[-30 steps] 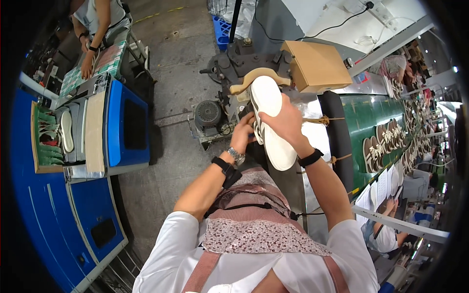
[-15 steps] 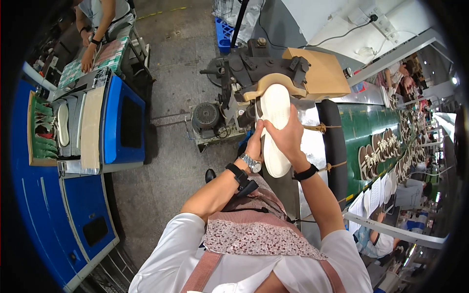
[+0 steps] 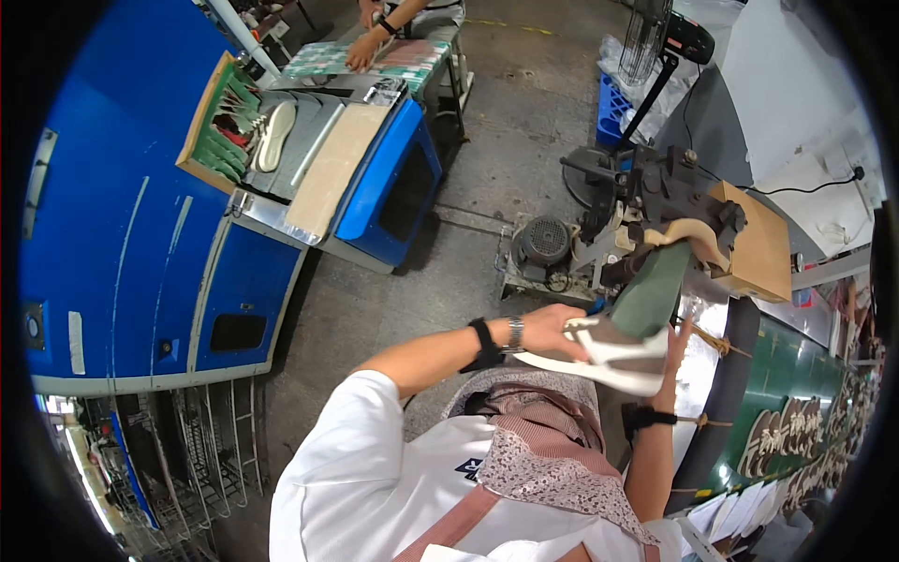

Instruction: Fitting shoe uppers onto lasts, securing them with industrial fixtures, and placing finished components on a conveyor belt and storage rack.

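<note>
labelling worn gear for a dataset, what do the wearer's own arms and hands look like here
The left hand and right hand are ungloved. The left wrist wears a silver metal-link band and, farther up, a wide black strap. A black wristband circles the right wrist. A plain white short sleeve covers the left upper arm.

White and brown shoe (image 3: 623, 354), green last (image 3: 651, 292), blue cabinet (image 3: 145, 248).
I see its sole (image 3: 623, 379) white and its upper (image 3: 602, 332) apparently brown with white bands, though blur muddies the shade; the last is dull green. From my end, the conveyor (image 3: 763, 370) shows deep green, the cardboard box (image 3: 766, 245) tan, the apron (image 3: 548, 417) pink, with a pale panel (image 3: 552, 480) speckled dark red.
</note>
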Demonstrator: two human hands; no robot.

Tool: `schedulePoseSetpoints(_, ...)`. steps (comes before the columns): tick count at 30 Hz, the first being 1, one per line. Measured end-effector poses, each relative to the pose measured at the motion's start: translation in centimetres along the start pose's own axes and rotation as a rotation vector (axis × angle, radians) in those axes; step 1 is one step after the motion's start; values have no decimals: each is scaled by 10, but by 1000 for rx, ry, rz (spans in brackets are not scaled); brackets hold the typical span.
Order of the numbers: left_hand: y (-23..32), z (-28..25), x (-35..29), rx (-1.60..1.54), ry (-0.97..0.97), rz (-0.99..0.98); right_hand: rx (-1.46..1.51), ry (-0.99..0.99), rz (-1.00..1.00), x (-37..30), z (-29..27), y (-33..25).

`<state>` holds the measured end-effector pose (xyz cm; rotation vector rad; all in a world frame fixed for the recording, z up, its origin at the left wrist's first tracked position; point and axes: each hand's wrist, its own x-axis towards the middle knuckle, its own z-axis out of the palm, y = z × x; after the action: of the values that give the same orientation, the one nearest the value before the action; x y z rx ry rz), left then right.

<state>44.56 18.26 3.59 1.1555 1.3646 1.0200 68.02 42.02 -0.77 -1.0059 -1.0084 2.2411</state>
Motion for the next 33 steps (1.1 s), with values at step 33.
schedulePoseSetpoints(33,-19,261,272,1023,-140,312,-1054,1151,-313,-174,-259,67)
